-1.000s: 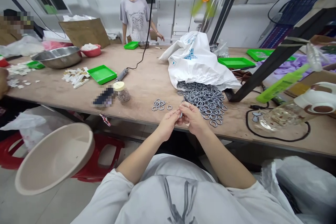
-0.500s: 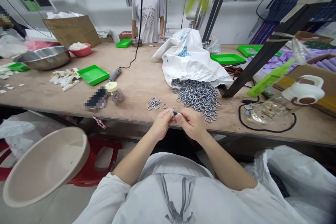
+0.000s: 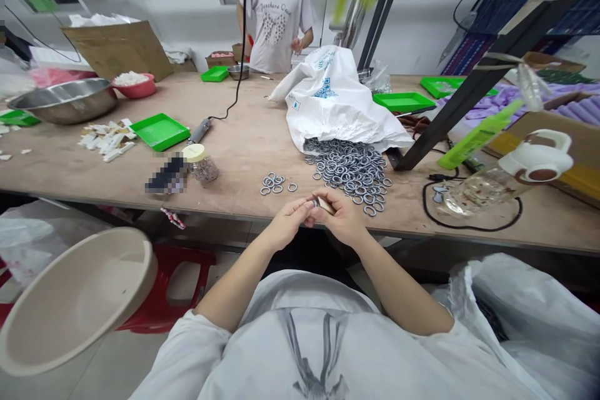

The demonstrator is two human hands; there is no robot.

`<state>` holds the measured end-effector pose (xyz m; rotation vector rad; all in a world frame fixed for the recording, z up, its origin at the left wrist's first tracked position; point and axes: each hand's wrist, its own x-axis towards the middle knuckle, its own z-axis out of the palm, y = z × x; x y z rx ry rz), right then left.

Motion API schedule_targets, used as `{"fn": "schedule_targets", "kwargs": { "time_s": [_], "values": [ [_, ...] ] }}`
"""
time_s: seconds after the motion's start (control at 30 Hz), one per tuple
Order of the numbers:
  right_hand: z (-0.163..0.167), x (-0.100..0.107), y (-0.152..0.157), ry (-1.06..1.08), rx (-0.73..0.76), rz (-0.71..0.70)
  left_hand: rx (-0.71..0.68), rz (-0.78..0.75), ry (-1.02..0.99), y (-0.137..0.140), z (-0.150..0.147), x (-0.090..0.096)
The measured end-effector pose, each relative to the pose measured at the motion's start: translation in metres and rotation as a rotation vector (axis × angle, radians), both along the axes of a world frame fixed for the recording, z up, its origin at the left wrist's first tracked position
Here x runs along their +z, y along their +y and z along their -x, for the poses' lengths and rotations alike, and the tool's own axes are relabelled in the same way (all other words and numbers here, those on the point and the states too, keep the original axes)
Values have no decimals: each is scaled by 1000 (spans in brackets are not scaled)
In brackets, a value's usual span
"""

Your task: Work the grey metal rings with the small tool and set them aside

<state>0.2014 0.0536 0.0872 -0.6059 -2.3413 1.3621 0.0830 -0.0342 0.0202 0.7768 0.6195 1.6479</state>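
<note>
While both hands meet at the near edge of the tabletop [image 3: 244, 131], here's the state:

left hand [image 3: 287, 230]: fingers curled in, tips pinching one end of a small metal ring [image 3: 315, 203]; a tan sliver shows just beside it, too small to identify.
right hand [image 3: 344, 222]: thumb and forefinger pressed onto the same ring from the other side. Hands touching at the fingertips.
ring location: held in the air between the two hands, just off the tabletop edge, near the small cluster of rings [image 3: 275, 183].
ring pile [image 3: 351, 169]: big loose heap spilling from the mouth of the white bag [image 3: 332, 106], just ahead and right of the hands.
handling, my read: rigid, light, smooth metal, so likely slippery; not fragile. Small enough to pop out of a loose pinch and roll.
where to hold: rim, opposite edges, pads flat on the faces; keeps the hole clear.
pile behaviour: rings probably interlock and drag neighbours; pick from the thin fringe, not the heap.
nearby: lidded jar [image 3: 200, 163] left of the cluster, green tray [image 3: 160, 130] further back, beige basin [image 3: 70, 300] on a red stool [image 3: 182, 275] at lower left.
other person: standing at the far side of the tabletop, hands well apart from this work.
</note>
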Motion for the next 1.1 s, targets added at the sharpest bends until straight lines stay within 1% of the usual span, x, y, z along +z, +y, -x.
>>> {"fn": "schedule_targets", "kwargs": {
  "time_s": [0.03,0.07,0.1,0.13,0.17,0.2,0.23,0.27,0.3,0.33,0.37,0.4,0.47,0.5,0.53,0.57,0.67,0.7,0.73,0.77,0.8,0.87,0.9,0.93,0.97,1.0,1.03,1.1],
  "values": [
    [0,-1,-1,-9,14,63,-26,6,13,0,0,0],
    [-1,-3,0,-13,-11,93,-60,2,41,0,0,0],
    [-3,-5,4,-4,-70,93,-97,-9,85,1,1,-1],
    [-5,-8,10,11,-150,65,-115,-21,153,3,3,-3],
    [-8,-11,19,36,-244,21,-94,-26,253,7,7,-6],
    [-11,-13,28,48,-322,-10,-38,-21,385,12,13,-10],
    [-14,-14,37,42,-377,-46,76,4,539,20,20,-16],
    [-15,-14,45,9,-409,-97,249,55,727,29,28,-22],
    [-15,-14,53,-56,-423,-167,377,105,926,39,36,-29],
    [-12,-12,59,-154,-421,-254,477,159,1073,48,44,-36],
    [-8,-11,64,-287,-411,-352,520,204,1180,57,50,-42],
    [-1,-9,69,-449,-391,-464,525,241,1257,64,56,-47],
    [16,-8,76,-784,-336,-679,492,267,1359,73,62,-53],
    [25,-8,80,-906,-316,-756,477,269,1388,75,64,-55],
    [33,-9,83,-982,-303,-798,471,269,1407,75,65,-56],
    [40,-11,86,-1022,-298,-820,477,273,1419,75,65,-57],
    [50,-13,92,-1019,-301,-826,531,312,1427,70,66,-58],
    [50,-13,91,-995,-291,-809,559,313,1408,69,65,-58],
    [48,-12,88,-936,-264,-740,592,295,1367,67,63,-57],
    [45,-12,83,-827,-219,-611,620,258,1303,65,60,-56],
    [42,-12,77,-681,-165,-430,639,201,1215,64,55,-54],
    [35,-12,60,-320,-64,15,629,82,987,60,43,-47],
    [32,-13,51,-202,-59,173,597,45,855,58,35,-44],
    [30,-14,42,-132,-81,265,558,31,702,56,28,-39],
    [28,-15,34,-81,-112,307,505,30,552,54,21,-35],
    [27,-15,27,-49,-149,315,452,37,409,52,15,-31],
    [26,-16,21,-18,-178,305,404,48,282,50,10,-27],
    [25,-16,12,42,-197,278,333,70,92,45,3,-22]
  ]
}}
